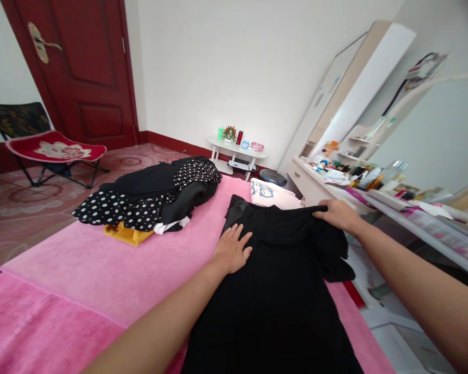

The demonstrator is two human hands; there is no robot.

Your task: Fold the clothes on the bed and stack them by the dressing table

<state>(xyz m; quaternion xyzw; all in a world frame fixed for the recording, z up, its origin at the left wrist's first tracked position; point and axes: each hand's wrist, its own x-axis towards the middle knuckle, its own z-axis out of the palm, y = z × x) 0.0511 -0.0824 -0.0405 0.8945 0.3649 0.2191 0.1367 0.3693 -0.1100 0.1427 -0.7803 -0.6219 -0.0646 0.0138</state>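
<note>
Black garment (281,291) lies half-folded on pink bed (101,280): your left hand (232,249) presses flat, open; your right hand (337,214) pinches its folded top edge.

The room is brightly and evenly lit by soft daylight; the source itself is out of view. The white wall (234,67) looks clean and slightly washed out, with no hard glare. Shadows are faint: a soft one under the pile of clothes (152,200) on the pink bed (101,275), and a thin one beside the left hand (232,249). The black garment (281,291) is so dark that its folds almost vanish. The wide lens bends the edges: the red door (81,67) leans, and the dresser (374,192) and its mirror (437,135) tilt strongly. The forearms at the bottom edge look stretched and slightly soft. The middle is sharp.
</note>
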